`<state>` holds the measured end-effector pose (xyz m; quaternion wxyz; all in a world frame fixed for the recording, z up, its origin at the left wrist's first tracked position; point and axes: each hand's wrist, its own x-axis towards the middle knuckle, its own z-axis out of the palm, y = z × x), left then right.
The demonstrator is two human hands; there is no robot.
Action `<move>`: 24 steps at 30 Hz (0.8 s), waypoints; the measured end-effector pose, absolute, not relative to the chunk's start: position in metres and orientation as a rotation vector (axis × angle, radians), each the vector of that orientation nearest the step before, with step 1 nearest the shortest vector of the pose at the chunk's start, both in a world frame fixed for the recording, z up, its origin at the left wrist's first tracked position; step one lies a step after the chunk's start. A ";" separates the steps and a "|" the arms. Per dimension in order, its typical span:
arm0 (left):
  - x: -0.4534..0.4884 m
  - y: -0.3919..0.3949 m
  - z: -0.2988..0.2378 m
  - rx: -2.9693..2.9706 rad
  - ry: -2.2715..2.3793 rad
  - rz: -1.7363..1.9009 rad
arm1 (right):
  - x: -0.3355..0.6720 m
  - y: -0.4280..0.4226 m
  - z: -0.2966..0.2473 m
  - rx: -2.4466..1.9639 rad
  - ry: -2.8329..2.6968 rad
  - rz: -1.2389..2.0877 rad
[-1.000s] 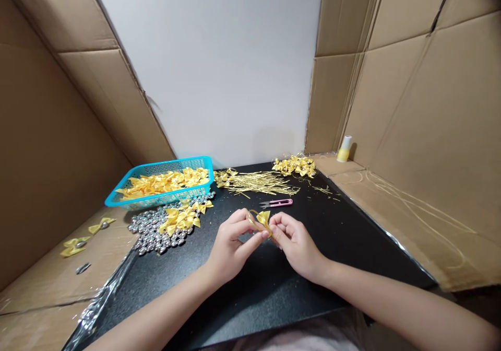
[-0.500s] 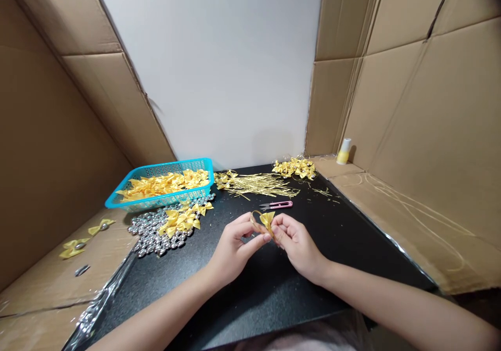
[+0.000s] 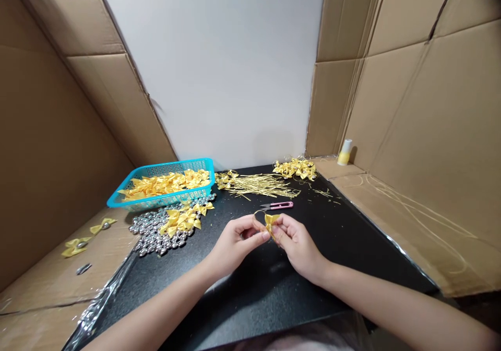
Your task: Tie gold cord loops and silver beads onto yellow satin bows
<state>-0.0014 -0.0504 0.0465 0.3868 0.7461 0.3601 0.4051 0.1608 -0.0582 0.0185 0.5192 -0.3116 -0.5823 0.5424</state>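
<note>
Both my hands meet over the middle of the black table (image 3: 336,236). My left hand (image 3: 234,243) and my right hand (image 3: 296,244) each pinch a small yellow ribbon bow (image 3: 271,220) with a thin gold wire loop rising from it. Fingers of both hands are closed on the bow. Pink thread snips (image 3: 277,205) lie just beyond my fingers. To the left sits a pile of silver beads (image 3: 151,233) with several yellow bows (image 3: 182,217) on top.
A blue basket (image 3: 160,200) full of yellow bows stands at the back left. Gold wire pieces (image 3: 258,184) and a heap of finished bows (image 3: 295,167) lie at the back. A yellow thread spool (image 3: 344,150) stands on the cardboard at right. Cardboard walls surround the table.
The bow and both hands have shifted slightly; the wire loop now sits lower and closer to my fingertips. Nothing else has moved.
</note>
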 end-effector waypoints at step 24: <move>0.005 -0.065 0.047 2.780 1.399 1.405 | 0.162 -0.062 0.019 -0.935 -1.542 1.080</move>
